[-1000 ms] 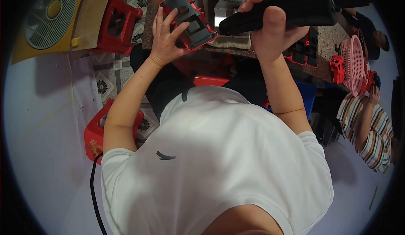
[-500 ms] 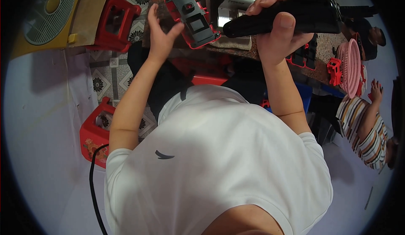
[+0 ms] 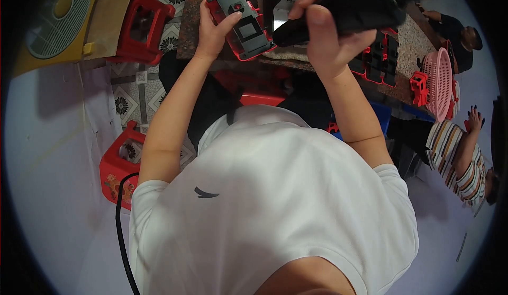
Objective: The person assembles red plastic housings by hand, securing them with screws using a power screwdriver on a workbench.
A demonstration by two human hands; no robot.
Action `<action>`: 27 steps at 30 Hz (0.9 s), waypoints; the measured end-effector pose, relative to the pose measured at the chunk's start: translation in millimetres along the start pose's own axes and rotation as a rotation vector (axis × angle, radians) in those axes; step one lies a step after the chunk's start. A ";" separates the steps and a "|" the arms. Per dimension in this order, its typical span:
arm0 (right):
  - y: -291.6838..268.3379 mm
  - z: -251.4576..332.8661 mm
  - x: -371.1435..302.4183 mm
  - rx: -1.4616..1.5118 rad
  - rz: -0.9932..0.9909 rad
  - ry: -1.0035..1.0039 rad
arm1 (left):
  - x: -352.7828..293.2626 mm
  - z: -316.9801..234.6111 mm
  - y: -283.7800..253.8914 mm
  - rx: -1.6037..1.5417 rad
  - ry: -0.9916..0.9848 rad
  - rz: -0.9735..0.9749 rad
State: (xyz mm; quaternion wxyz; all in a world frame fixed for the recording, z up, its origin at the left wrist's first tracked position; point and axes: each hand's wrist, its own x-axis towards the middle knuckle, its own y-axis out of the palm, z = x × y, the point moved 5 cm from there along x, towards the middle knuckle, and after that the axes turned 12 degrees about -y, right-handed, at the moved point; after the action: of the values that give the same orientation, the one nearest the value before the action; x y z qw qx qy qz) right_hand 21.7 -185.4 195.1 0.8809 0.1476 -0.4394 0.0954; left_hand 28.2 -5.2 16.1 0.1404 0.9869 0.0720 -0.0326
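My left hand (image 3: 212,34) grips the left edge of a red-and-grey plastic housing (image 3: 246,32). Its thumb lies across the grey face, beside a round opening, and the fingers curl behind the rim. The housing is tilted over the table's near edge. To the right, my right hand (image 3: 332,41) is wrapped round a long black handheld power tool (image 3: 354,10), held close above the table. The tool's narrower end points left, just beside the housing's lower right corner; its far right end is dark and blurred.
A silver metal box (image 3: 279,13) stands on the speckled table (image 3: 410,51) behind the tool. Black-and-red parts (image 3: 382,56) lie to the right, near a pink basket (image 3: 438,86). Red stools (image 3: 142,27) and a yellow fan (image 3: 63,14) are at left. Two people are at far right.
My left hand has closed on the housing, its thumb now on the grey face. My right hand has shifted a little left and up with the black tool, whose right end has swung upward.
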 end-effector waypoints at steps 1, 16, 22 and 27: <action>5.8 -3.1 -2.1 0.044 -0.085 0.108 | 0.7 1.0 -0.7 0.024 0.013 -0.009; -50.7 14.2 36.3 -0.164 -0.009 -0.131 | -10.9 -6.0 -14.1 0.085 0.084 -0.131; -63.6 0.5 11.9 -0.153 0.077 -0.182 | -8.9 -8.7 -12.9 0.108 0.067 -0.136; -59.8 -2.7 9.4 -0.227 0.057 -0.178 | -5.3 -4.5 -16.1 0.066 0.023 -0.115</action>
State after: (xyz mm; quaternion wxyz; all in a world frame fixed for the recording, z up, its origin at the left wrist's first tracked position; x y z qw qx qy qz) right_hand 47.1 -240.2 190.6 0.8463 0.0423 -0.5280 0.0568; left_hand 20.7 10.6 16.4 0.1046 0.9856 0.1291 -0.0317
